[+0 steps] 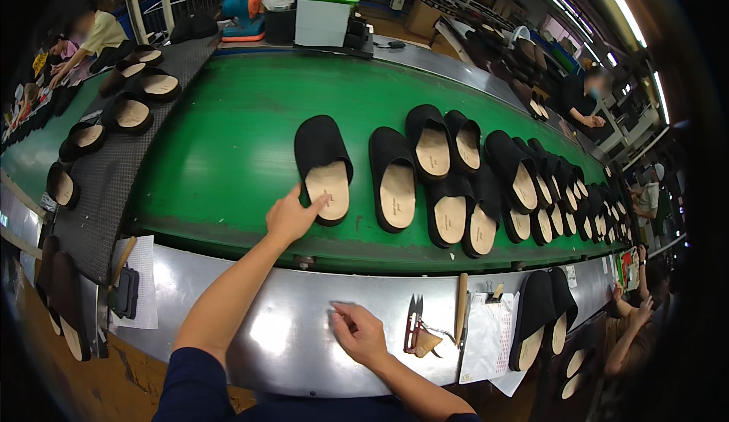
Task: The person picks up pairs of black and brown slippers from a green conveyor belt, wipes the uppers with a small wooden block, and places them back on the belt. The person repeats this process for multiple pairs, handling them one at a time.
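My left hand (292,215) is at the heel end of a black slip-on clog (325,145) with a beige insole, its thumb on the insole and its fingers against the side. The clog lies on the green conveyor belt (228,156). Over the metal ledge (281,346) in front of the belt, my right hand (360,334) is closed, thumb against fingers. Something small and dark shows at its fingertips, too blurred to name. Beside that hand lie thread snips (412,327) and a small tan piece (427,341).
Several more black clogs (395,186) crowd the belt toward the right. A clipboard (486,338) and a pair of clogs (536,319) occupy the ledge's right part. At left, a dark textured strip (163,137) carries other clogs. Co-workers (99,38) are at the far left and on the right.
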Motion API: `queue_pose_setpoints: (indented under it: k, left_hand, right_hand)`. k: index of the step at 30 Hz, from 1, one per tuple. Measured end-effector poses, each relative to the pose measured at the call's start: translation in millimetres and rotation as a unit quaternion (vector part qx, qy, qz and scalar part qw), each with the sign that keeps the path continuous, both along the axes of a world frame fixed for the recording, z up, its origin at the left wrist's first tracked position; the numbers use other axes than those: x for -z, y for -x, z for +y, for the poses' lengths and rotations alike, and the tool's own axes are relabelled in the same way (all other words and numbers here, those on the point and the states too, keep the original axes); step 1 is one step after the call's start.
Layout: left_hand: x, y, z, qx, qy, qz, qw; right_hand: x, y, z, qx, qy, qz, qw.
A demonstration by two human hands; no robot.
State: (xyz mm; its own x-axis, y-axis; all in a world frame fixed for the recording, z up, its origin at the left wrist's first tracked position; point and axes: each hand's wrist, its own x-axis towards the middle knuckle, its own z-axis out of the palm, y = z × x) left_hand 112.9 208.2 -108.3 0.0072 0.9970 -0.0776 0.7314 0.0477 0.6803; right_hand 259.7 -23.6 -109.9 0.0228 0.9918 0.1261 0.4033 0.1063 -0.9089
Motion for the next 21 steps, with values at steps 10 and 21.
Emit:
queue_pose_setpoints:
  k: [10, 21]
  left_hand:
    - [-10.9, 46.9, -54.3, 0.015, -0.031, -0.015, 0.999]
    - [-24.2, 89.5, -283.8, -0.087, 0.086, -0.221, 0.968]
  right_hand:
    - [6.8, -70.7, 138.0, 0.244, -0.042, -0.170, 0.954]
    - [-35.9, -75.2, 106.7, 0.107, 0.080, -0.206, 0.969]
